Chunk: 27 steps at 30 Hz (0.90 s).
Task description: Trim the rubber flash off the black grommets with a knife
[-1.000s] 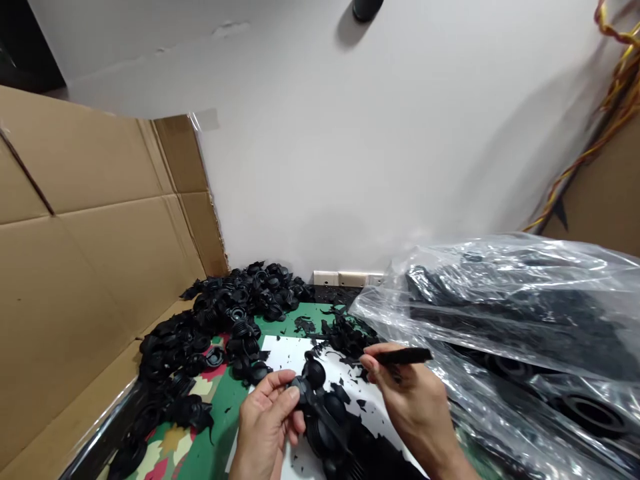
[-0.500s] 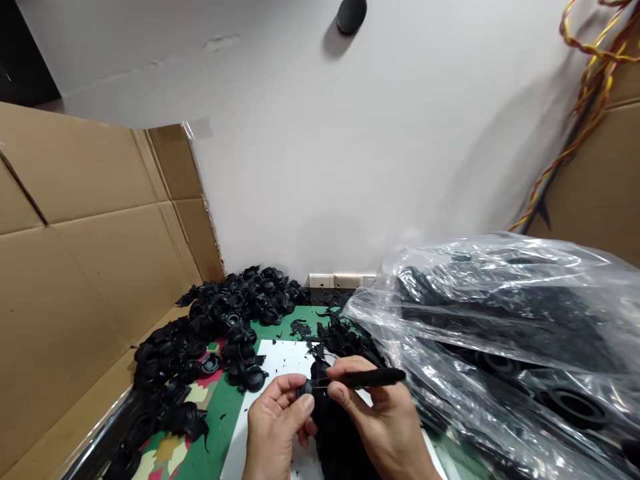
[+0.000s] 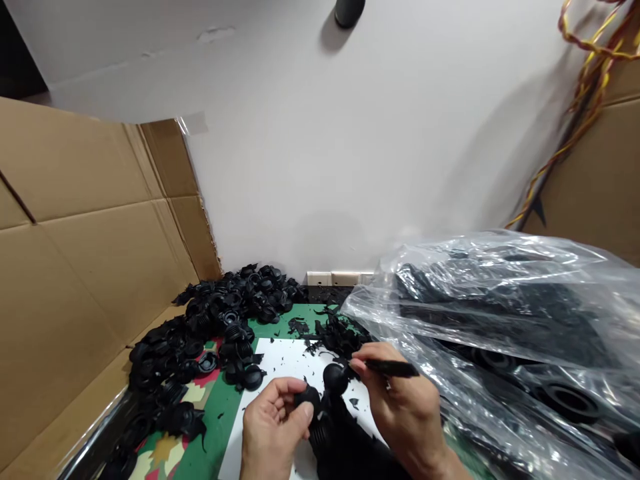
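Note:
Pinched between the thumb and fingers of my left hand [image 3: 277, 423] is a small round black rubber part [image 3: 308, 398]. It joins or touches a larger black rubber piece [image 3: 345, 443] with ribbed, domed shapes, which lies over the white board. My right hand [image 3: 407, 407] grips a slim black-handled tool [image 3: 393, 368] like a pen, its handle end pointing right. The tool's working tip is hard to make out. Just left of my right fingertips sits a rounded black dome [image 3: 335, 379].
A heap of black rubber caps [image 3: 235, 313] spreads across the left and back. Black scraps [image 3: 343, 333] lie behind the white board [image 3: 273, 353] on a green mat [image 3: 220, 413]. Clear plastic bags [image 3: 500, 307] of black parts bulge at right; a cardboard wall [image 3: 100, 200] stands left.
My right hand has moved right with the tool, away from my left fingers. The black dome now shows between the hands. My left hand keeps its pinch.

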Each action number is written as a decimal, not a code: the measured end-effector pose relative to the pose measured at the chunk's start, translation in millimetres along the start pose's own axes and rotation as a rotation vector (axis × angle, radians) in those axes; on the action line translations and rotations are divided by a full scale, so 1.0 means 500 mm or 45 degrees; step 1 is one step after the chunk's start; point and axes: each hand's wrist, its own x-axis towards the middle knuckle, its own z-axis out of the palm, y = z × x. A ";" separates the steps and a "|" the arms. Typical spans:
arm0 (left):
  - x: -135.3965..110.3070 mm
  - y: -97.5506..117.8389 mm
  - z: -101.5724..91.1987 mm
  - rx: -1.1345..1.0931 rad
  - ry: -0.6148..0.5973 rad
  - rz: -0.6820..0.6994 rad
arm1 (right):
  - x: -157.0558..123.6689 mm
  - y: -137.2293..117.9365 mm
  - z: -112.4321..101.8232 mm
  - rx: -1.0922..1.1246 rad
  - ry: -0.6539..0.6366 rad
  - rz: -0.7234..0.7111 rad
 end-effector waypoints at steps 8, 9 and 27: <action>0.019 -0.016 -0.012 -0.084 -0.018 -0.070 | 0.018 0.003 -0.014 0.634 -0.172 0.920; 0.021 -0.019 -0.013 -0.103 -0.016 -0.084 | 0.017 -0.003 -0.015 0.655 -0.189 0.926; 0.029 0.009 -0.015 -0.134 -0.136 -0.281 | -0.026 -0.058 0.041 -0.752 -0.954 -0.104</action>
